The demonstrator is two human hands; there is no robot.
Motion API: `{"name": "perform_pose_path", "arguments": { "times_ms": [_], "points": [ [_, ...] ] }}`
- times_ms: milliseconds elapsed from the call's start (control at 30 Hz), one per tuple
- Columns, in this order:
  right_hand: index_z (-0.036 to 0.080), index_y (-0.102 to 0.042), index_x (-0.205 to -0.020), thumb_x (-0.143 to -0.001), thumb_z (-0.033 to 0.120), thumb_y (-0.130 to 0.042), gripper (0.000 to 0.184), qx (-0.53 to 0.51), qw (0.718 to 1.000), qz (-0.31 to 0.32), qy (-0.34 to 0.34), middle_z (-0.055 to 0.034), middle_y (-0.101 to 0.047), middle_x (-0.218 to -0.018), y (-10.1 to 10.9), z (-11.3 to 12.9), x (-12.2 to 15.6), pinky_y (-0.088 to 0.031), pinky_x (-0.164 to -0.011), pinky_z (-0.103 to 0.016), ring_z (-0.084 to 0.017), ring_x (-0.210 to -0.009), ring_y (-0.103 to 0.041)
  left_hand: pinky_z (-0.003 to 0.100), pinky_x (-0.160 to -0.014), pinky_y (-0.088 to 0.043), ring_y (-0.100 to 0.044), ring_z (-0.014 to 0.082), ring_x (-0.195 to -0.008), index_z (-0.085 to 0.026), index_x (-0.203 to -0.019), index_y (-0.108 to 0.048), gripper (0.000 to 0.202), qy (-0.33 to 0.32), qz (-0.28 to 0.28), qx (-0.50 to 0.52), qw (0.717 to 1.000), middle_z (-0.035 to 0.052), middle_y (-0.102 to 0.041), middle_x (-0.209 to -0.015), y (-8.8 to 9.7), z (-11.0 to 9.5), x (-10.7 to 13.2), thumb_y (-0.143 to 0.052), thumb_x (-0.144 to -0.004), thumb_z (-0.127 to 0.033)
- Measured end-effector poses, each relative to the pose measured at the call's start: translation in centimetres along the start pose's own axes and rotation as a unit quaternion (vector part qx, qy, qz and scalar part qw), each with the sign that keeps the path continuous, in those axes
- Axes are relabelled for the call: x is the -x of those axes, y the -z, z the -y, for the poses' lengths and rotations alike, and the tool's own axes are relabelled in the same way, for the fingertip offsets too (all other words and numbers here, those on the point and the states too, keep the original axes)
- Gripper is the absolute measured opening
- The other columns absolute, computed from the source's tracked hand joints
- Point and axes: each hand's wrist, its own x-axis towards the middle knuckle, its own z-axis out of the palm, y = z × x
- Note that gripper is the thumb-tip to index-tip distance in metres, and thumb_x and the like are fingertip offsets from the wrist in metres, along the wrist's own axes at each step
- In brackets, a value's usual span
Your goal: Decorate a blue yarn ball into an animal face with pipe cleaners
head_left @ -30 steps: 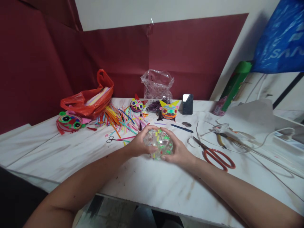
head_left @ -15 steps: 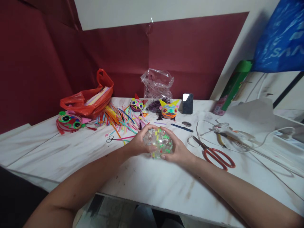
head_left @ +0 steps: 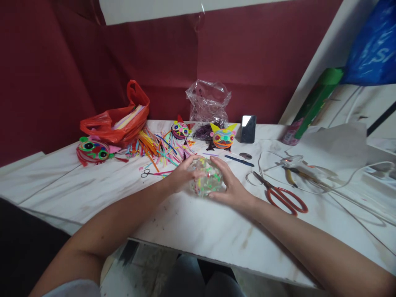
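Note:
A clear ball (head_left: 204,179) with green, yellow and red specks is held just above the table's middle. My left hand (head_left: 185,175) curves round its left side and my right hand (head_left: 226,181) cups its right side, thumb low and fingers on top. Behind the ball stand two colourful animal-faced ornaments, one with yellow ears (head_left: 222,138) and a smaller one with red ears (head_left: 180,129). A third ornament (head_left: 94,152) with green-rimmed eyes lies at the left. Small scissors (head_left: 146,173) rest left of my hands, and large red-handled scissors (head_left: 283,194) lie to their right.
A red plastic bag (head_left: 123,128) and a heap of colourful strips (head_left: 154,148) are at back left. Along the back stand a clear plastic bag (head_left: 208,99) and a dark phone (head_left: 248,129). A glue gun (head_left: 292,160), pliers (head_left: 290,177) and a white cable occupy the right.
The camera view has shifted slightly, so the table things appear higher. The ball has turned between my hands, and my left hand's fingers have shifted on it.

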Motion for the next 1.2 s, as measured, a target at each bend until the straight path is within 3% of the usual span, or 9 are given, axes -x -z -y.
{"name": "perform_pose_path", "arguments": {
  "times_ms": [100, 233, 433, 700, 800, 1000, 1100, 1200],
  "points": [
    [0.026, -0.028, -0.147, -0.075, 0.055, -0.069, 0.087, -0.003, 1.0, 0.019, -0.001, -0.0142, -0.037, -0.146, 0.0, -0.1, 0.0, -0.028, -0.114, -0.05, -0.031, -0.139, -0.033, 0.024, -0.058, -0.043, -0.056, 0.013, -0.066, -0.02, -0.105, -0.052, 0.052, 0.055, -0.017, 0.042, 0.997, -0.0011, -0.06, -0.082, -0.3, 0.0, 0.0, -0.075, -0.061, -0.036],
    [0.027, -0.028, -0.147, -0.077, 0.055, -0.066, 0.085, -0.029, 0.999, 0.026, -0.039, -0.0131, -0.038, -0.147, -0.2, -0.3, 0.1, -0.029, -0.114, -0.048, -0.03, -0.137, -0.036, 0.023, -0.058, -0.045, -0.058, 0.0131, -0.066, -0.018, -0.095, -0.056, 0.042, 0.086, -0.021, 0.091, 0.992, 0.0005, -0.062, -0.08, -0.5, -0.1, -0.1, -0.076, -0.063, -0.036],
    [0.024, -0.025, -0.148, -0.063, 0.056, -0.078, 0.106, -0.005, 0.999, 0.019, -0.029, -0.0154, -0.034, -0.149, -0.7, -0.7, 0.3, -0.025, -0.116, -0.05, -0.033, -0.14, -0.031, 0.024, -0.06, -0.046, -0.061, 0.0139, -0.066, -0.014, -0.09, -0.06, 0.034, 0.104, -0.043, 0.114, 0.987, 0.0013, -0.063, -0.076, -0.5, 0.1, -0.3, -0.075, -0.067, -0.035],
    [0.024, -0.031, -0.144, -0.066, 0.056, -0.076, 0.096, -0.03, 0.996, 0.028, -0.079, -0.0152, -0.042, -0.143, -0.6, -0.4, 0.2, -0.033, -0.112, -0.049, -0.033, -0.133, -0.042, 0.03, -0.069, -0.052, -0.064, 0.0175, -0.068, -0.014, -0.09, -0.065, 0.038, 0.115, 0.013, 0.154, 0.981, 0.0049, -0.068, -0.077, -0.4, 1.7, -1.1, -0.073, -0.069, -0.045],
    [0.023, -0.031, -0.144, -0.061, 0.053, -0.08, 0.101, -0.012, 0.998, 0.017, -0.062, -0.0163, -0.041, -0.142, -0.7, -0.2, 0.0, -0.032, -0.112, -0.05, -0.035, -0.133, -0.04, 0.03, -0.069, -0.052, -0.065, 0.0183, -0.067, -0.015, -0.088, -0.066, 0.036, 0.132, 0.034, 0.165, 0.977, 0.0051, -0.07, -0.077, -0.2, 2.0, -1.3, -0.068, -0.073, -0.047],
    [0.02, -0.038, -0.137, -0.06, 0.042, -0.081, 0.091, -0.019, 0.998, 0.004, -0.057, -0.0162, -0.047, -0.135, -0.7, 0.0, -0.2, -0.035, -0.11, -0.047, -0.033, -0.128, -0.046, 0.032, -0.069, -0.052, -0.066, 0.021, -0.07, -0.015, -0.091, -0.066, 0.047, 0.176, 0.015, 0.175, 0.969, 0.0071, -0.071, -0.08, -0.2, 2.3, -1.5, -0.059, -0.077, -0.059],
    [0.019, -0.039, -0.135, -0.063, 0.043, -0.078, 0.085, -0.065, 0.993, -0.023, -0.1, -0.0154, -0.049, -0.134, -0.5, -0.1, -0.3, -0.039, -0.106, -0.045, -0.031, -0.124, -0.05, 0.033, -0.072, -0.052, -0.066, 0.0222, -0.079, -0.016, -0.102, -0.063, 0.052, 0.131, 0.023, 0.209, 0.969, 0.0082, -0.07, -0.091, -0.1, 2.0, -1.1, -0.064, -0.073, -0.059],
    [0.021, -0.038, -0.134, -0.063, 0.05, -0.077, 0.086, -0.115, 0.984, -0.037, -0.131, -0.0139, -0.05, -0.133, -0.4, -0.1, -0.5, -0.041, -0.103, -0.043, -0.03, -0.121, -0.051, 0.031, -0.074, -0.051, -0.065, 0.0203, -0.085, -0.02, -0.111, -0.058, 0.053, 0.053, 0.023, 0.212, 0.975, 0.0064, -0.068, -0.103, 0.1, 1.4, -0.7, -0.077, -0.067, -0.041]
  ]
}}
